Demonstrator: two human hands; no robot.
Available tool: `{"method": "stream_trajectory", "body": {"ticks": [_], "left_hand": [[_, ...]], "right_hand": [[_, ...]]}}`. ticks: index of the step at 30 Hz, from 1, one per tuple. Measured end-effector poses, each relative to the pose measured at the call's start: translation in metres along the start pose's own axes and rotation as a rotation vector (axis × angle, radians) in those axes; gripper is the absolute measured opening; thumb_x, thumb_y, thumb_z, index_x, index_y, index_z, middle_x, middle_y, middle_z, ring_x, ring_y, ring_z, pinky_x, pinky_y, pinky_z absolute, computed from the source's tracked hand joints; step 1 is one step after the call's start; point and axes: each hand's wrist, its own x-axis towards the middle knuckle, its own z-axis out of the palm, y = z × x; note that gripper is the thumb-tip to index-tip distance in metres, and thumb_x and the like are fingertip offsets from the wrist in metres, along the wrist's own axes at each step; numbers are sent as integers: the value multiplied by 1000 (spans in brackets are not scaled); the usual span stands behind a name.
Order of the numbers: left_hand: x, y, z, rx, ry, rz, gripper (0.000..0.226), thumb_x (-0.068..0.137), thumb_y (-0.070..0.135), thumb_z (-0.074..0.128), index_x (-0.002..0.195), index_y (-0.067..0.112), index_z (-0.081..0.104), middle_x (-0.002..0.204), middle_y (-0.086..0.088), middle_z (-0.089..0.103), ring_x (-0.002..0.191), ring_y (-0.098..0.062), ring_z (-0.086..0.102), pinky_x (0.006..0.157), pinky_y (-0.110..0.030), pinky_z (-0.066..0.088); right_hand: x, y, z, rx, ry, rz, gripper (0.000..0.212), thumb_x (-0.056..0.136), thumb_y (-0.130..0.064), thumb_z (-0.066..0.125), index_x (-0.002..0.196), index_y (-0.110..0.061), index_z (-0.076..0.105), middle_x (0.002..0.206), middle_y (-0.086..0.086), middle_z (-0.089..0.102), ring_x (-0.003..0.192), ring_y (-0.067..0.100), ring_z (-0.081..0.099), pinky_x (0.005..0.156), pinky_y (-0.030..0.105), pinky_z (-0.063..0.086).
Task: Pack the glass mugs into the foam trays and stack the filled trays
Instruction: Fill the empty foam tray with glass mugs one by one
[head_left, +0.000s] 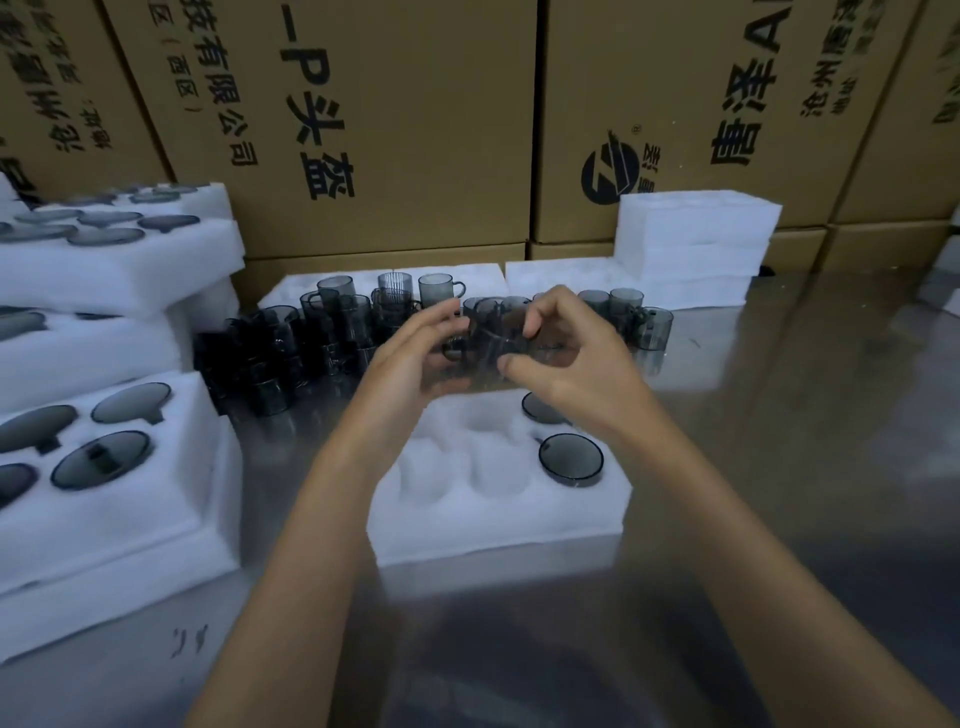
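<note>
Mug (491, 340) gripped between left hand (415, 358) and right hand (566, 353) (above tray (493, 525)).

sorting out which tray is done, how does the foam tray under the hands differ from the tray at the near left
The foam tray under the hands holds two mugs, both in its right column, with the other pockets bare; the left tray shows every visible pocket filled. The middle tray sits straight on the table; the left one rests on more foam. Both are white foam.

Steel table (779, 415) (reflective) bears foam trays (498, 525) and loose mugs (270, 358).
</note>
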Motion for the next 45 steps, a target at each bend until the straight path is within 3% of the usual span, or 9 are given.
{"method": "stream_trajectory", "body": {"ticks": [4,11,15,21,23,30,36,41,45], "left_hand": [[-15,-8,-15,-5,-244,-18,41,91,17,57,129,29,61,129,-2,67,113,-24,66,87,-34,56],[-21,-9,-15,416,-123,85,53,90,11,71,134,35,58,124,-4,62,102,-16,71,102,-35,50],[-15,-13,-14,526,-114,139,53,85,3,74,128,29,59,104,-4,52,93,-22,70,80,-18,52],[-6,-21,-21,746,-95,161,50,72,20,87,111,34,60,110,15,67,111,0,60,93,-25,43],[-4,-21,-23,755,-81,146,52,69,23,89,108,38,59,108,18,68,112,2,59,92,-25,42],[-6,-21,-21,885,-66,110,51,64,33,91,104,40,61,105,24,66,105,6,56,84,-23,42],[-10,-19,-24,786,-101,46,23,81,45,76,100,33,70,101,19,71,105,2,62,80,-17,46],[-11,-24,-22,1023,-54,57,25,89,41,68,113,31,70,127,10,62,132,-17,45,114,-48,29],[-12,-24,-17,1092,-11,-16,23,90,47,65,112,39,67,133,12,60,137,-16,40,118,-47,19]], "right_hand": [[-18,0,4,139,-80,84,40,73,-14,77,102,-24,51,101,-4,71,91,13,65,80,26,51],[-10,11,10,229,-113,241,64,79,6,76,134,-16,53,128,1,65,118,11,62,106,24,46],[-9,21,9,70,-121,206,64,80,-6,79,137,-22,57,121,-2,68,113,9,62,99,19,46],[-8,38,9,-111,-216,227,61,92,-6,63,144,-34,50,119,-15,63,105,20,58,92,13,43],[-6,39,9,-111,-218,247,56,95,-8,58,143,-36,51,120,-9,67,106,13,61,99,20,45],[-2,41,8,-36,-246,288,41,102,-14,49,138,-31,58,135,-14,59,107,-14,53,74,-6,36],[-4,45,9,-344,-228,239,36,95,-30,59,129,-42,62,131,-17,61,137,13,40,118,46,25],[-7,54,9,-463,-224,255,32,93,-42,60,124,-51,62,149,-16,42,142,5,14,113,40,2],[-5,58,11,-490,-253,277,31,93,-46,60,123,-52,62,152,-14,39,142,5,13,113,42,3]]}}
